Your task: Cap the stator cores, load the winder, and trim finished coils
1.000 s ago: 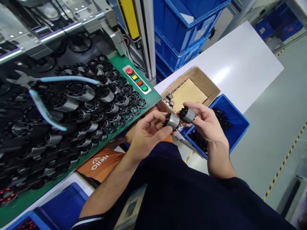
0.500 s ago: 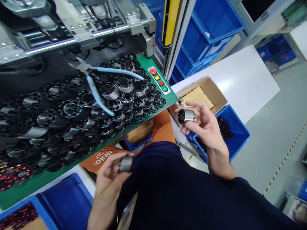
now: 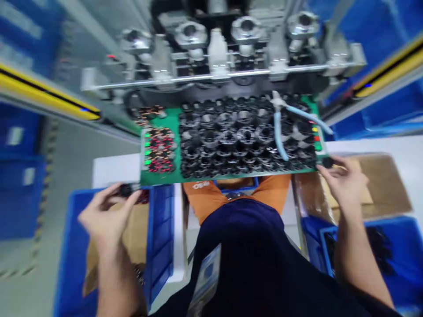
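Observation:
My left hand (image 3: 107,215) is closed on a stator core (image 3: 126,189), a small dark ring-shaped part blurred by motion, just off the left front corner of the green worktop (image 3: 170,176). Pinched in my right hand (image 3: 346,180) at the worktop's right front corner is another dark stator core (image 3: 328,162). Rows of black and silver stator cores (image 3: 228,136) cover most of the worktop. On its left stand several stators with red and copper windings (image 3: 160,149). Blue-handled cutting pliers (image 3: 280,132) lie open on top of the rows.
A machine with a metal bar (image 3: 218,75) and several round heads spans the back. Yellow-striped posts (image 3: 49,94) flank it. Blue bins (image 3: 161,237) stand at the left, with a cardboard box (image 3: 393,185) and another blue bin (image 3: 406,237) at the right.
The view has swung left to face the machine squarely. My left hand has gone out to the left and my right hand has come to the worktop's right corner, each still holding a stator core.

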Motion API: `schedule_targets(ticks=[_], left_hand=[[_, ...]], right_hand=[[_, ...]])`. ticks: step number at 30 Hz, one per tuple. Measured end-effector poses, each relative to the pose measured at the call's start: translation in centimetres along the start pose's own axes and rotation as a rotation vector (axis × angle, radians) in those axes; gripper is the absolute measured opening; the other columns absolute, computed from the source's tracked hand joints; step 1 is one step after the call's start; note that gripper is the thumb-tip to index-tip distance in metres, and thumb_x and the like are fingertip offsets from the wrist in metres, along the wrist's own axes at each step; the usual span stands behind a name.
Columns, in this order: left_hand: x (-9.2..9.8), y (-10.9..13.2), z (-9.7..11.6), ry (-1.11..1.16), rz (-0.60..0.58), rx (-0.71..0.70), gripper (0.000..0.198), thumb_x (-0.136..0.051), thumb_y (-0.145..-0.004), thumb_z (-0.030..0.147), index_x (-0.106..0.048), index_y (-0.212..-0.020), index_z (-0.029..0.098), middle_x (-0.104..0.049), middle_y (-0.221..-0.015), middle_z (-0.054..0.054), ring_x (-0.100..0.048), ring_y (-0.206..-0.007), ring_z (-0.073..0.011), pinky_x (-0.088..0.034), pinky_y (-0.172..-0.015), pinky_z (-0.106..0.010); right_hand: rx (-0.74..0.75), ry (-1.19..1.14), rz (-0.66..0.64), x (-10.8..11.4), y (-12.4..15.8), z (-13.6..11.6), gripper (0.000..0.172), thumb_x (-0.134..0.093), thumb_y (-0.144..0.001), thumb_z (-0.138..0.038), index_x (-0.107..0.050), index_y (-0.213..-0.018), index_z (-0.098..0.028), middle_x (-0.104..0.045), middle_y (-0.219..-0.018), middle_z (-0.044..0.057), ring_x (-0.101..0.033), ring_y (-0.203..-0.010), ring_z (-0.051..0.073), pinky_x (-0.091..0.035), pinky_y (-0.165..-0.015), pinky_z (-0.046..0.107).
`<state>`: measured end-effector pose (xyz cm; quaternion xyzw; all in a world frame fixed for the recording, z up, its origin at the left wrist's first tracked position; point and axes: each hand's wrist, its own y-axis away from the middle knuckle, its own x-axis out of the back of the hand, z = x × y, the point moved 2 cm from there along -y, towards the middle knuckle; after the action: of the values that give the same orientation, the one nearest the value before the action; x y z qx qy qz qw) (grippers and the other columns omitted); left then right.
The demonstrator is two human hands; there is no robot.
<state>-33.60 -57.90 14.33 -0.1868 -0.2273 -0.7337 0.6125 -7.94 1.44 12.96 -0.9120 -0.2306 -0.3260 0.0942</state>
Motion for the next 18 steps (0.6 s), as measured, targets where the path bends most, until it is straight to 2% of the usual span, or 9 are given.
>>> schedule_targets(ticks=[1, 3, 6, 10, 13, 16, 18], left_hand=[[0.5, -0.6, -1.3, -0.072, 0.157, 0.023, 0.050, -0.094, -0.086, 0.055, -0.083, -0.130, 0.034, -0.070, -0.072, 0.010, -0.075, -0.077, -0.0222, -0.065, -0.086, -0.043], [0.8, -1.5, -3.7, -0.166, 0.302, 0.069, 0.060, -0.096, -0.079, 0.053, -0.085, -0.130, 0.024, -0.072, -0.075, 0.007, -0.070, -0.074, -0.0204, -0.063, -0.085, -0.041], [0.0, -2.4, -5.3, -0.204, 0.292, 0.098, 0.069, -0.089, -0.080, 0.058, -0.087, -0.135, 0.016, -0.073, -0.075, 0.003, -0.068, -0.071, -0.0193, -0.059, -0.078, -0.036], [-0.4, -3.1, -4.7, -0.242, 0.277, 0.095, 0.072, -0.094, -0.078, 0.062, -0.091, -0.133, 0.016, -0.056, -0.064, 0.007, -0.051, -0.062, -0.0156, -0.045, -0.069, -0.032], [0.0, -3.5, -4.3, -0.257, 0.332, 0.109, 0.072, -0.094, -0.079, 0.060, -0.092, -0.135, 0.016, -0.048, -0.063, 0.008, -0.043, -0.062, -0.0148, -0.040, -0.067, -0.031], [0.1, -3.8, -4.4, -0.264, 0.335, 0.126, 0.068, -0.093, -0.079, 0.057, -0.093, -0.133, 0.015, -0.046, -0.061, 0.009, -0.040, -0.061, -0.0145, -0.036, -0.065, -0.031], [0.2, -3.8, -4.5, -0.268, 0.336, 0.120, 0.069, -0.095, -0.077, 0.058, -0.093, -0.132, 0.016, -0.044, -0.061, 0.009, -0.038, -0.061, -0.0144, -0.034, -0.064, -0.031]], right_hand=[[-0.005, 0.004, 0.020, -0.3, 0.0, 0.1, 0.078, -0.112, -0.059, -0.085, -0.085, -0.109, -0.032, -0.075, -0.077, 0.012, -0.082, -0.074, 0.038, -0.074, -0.085, 0.066], [-0.008, 0.012, 0.034, -0.7, -0.1, 0.5, 0.074, -0.114, -0.059, -0.083, -0.087, -0.109, -0.035, -0.077, -0.081, 0.016, -0.083, -0.077, 0.041, -0.072, -0.090, 0.070], [-0.012, 0.012, 0.069, -0.7, -0.1, 1.5, 0.081, -0.115, -0.052, -0.086, -0.088, -0.110, -0.037, -0.080, -0.086, 0.019, -0.082, -0.073, 0.043, -0.068, -0.090, 0.075], [0.039, 0.026, 0.176, 0.1, -0.3, 2.6, 0.095, -0.115, -0.044, -0.085, -0.090, -0.119, -0.032, -0.083, -0.088, 0.018, -0.083, -0.075, 0.045, -0.069, -0.089, 0.076], [0.113, 0.064, 0.287, 0.4, -0.7, 3.5, 0.100, -0.106, -0.050, -0.090, -0.089, -0.127, -0.026, -0.083, -0.091, 0.015, -0.083, -0.073, 0.042, -0.072, -0.080, 0.068], [0.093, 0.112, 0.236, -0.3, -0.9, 4.4, 0.093, -0.099, -0.058, -0.091, -0.086, -0.121, -0.024, -0.075, -0.076, 0.006, -0.075, -0.059, 0.035, -0.066, -0.063, 0.054], [0.087, 0.174, 0.204, -0.7, -0.9, 4.7, 0.085, -0.098, -0.063, -0.089, -0.085, -0.119, -0.026, -0.072, -0.069, 0.003, -0.072, -0.055, 0.033, -0.063, -0.059, 0.051]])
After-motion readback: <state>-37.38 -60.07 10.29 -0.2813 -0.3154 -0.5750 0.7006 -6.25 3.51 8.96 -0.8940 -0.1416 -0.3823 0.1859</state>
